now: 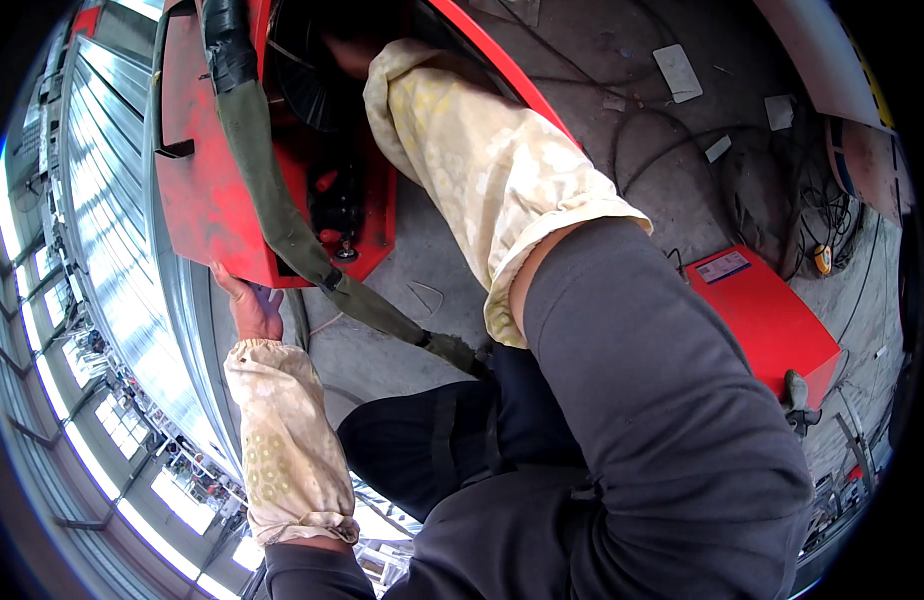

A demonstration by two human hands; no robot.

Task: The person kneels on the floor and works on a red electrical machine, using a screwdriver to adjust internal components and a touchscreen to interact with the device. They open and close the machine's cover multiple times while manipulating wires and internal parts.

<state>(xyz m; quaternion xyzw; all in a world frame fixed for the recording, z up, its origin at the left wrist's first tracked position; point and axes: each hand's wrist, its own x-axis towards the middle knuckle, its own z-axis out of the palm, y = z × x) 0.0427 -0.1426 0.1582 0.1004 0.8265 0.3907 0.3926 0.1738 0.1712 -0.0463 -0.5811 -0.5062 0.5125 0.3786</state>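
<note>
An open red metal machine housing (pixel 217 200) stands before me at the upper left. My left hand (pixel 254 308) grips its near lower edge, the thumb up along the outer side and the other fingers partly hidden. My right hand (pixel 350 55) reaches inside the housing, beside a dark round spool (pixel 307 85); shadow and the sleeve hide its fingers. Below the spool sits a black mechanism with red knobs (pixel 332 205). A thick cable in a green cloth sleeve (pixel 257 160) hangs across the front of the housing. Both forearms wear pale patterned oversleeves.
A red box-shaped cover (pixel 767 320) lies on the concrete floor to the right. Black cables (pixel 622 115) trail over the floor near a white card (pixel 677 73). Ribbed silver metal sheeting (pixel 112 180) runs along the left. A small yellow device (pixel 822 258) lies among cords at far right.
</note>
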